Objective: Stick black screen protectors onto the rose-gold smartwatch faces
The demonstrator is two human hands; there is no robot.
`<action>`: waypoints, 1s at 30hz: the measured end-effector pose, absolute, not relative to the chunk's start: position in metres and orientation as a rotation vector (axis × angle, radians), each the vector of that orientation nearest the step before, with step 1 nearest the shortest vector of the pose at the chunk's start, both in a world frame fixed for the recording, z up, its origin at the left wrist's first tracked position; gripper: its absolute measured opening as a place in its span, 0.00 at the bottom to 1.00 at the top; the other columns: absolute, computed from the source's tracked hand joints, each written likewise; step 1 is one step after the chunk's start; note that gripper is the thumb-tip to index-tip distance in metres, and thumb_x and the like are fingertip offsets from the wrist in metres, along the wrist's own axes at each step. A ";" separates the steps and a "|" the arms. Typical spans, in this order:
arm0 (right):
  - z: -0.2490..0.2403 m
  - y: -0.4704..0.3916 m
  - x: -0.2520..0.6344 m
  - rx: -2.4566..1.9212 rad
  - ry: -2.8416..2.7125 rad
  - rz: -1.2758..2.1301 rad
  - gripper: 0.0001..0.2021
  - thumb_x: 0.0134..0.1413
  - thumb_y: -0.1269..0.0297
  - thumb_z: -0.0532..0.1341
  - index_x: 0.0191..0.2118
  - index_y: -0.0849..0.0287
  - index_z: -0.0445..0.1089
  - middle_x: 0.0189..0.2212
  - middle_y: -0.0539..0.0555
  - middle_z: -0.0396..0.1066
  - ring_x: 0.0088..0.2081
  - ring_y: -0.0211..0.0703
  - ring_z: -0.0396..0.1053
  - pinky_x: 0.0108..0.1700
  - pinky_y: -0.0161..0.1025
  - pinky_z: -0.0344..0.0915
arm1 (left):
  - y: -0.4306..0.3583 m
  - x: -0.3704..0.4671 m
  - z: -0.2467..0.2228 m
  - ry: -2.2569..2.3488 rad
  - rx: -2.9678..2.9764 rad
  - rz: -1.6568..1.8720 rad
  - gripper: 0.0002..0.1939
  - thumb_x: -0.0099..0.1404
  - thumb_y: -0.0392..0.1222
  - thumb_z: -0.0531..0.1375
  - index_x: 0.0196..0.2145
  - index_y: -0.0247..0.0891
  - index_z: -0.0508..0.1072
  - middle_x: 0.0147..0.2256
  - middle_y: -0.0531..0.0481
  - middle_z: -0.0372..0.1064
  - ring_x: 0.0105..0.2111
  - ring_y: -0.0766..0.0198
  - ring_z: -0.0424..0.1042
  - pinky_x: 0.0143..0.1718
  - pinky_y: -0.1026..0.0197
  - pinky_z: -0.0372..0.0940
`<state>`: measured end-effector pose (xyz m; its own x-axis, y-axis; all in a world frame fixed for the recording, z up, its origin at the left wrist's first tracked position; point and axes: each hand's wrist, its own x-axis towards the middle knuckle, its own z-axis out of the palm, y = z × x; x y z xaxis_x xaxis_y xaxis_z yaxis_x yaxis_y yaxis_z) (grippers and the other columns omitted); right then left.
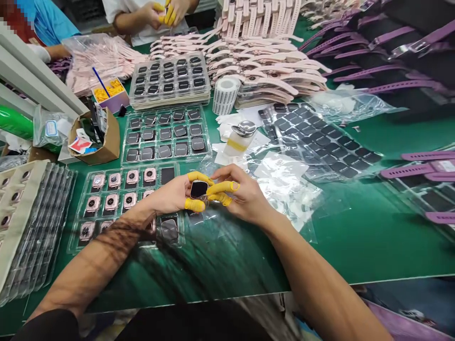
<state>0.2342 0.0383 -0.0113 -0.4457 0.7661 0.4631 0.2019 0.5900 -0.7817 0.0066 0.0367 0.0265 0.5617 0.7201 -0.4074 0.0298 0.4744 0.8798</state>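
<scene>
My left hand, with yellow finger cots on, grips a smartwatch case by its edges, its dark screen facing up. From the other side my right hand, also in yellow finger cots, has its fingers closed at the right edge of the watch. Whether a thin film lies between those fingertips is hard to make out. Just left of and below the hands is a clear tray with rows of pink watch cases, backs up, partly covered by my left forearm. White paper sheets lie beside my right hand.
A second tray holds dark square pieces. Behind it stand stacked trays, a label roll and a dispenser bottle. Pink straps pile at the back, purple straps at right. A co-worker's hands are at the far side.
</scene>
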 end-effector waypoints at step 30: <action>-0.018 0.033 0.213 -1.059 -1.956 0.389 0.03 0.65 0.63 0.65 0.40 0.49 0.78 0.36 0.52 0.77 0.39 0.48 0.69 0.43 0.48 0.67 | 0.023 0.027 0.009 1.178 1.017 0.774 0.36 0.40 0.33 0.80 0.48 0.34 0.77 0.33 0.50 0.78 0.33 0.62 0.79 0.38 0.61 0.75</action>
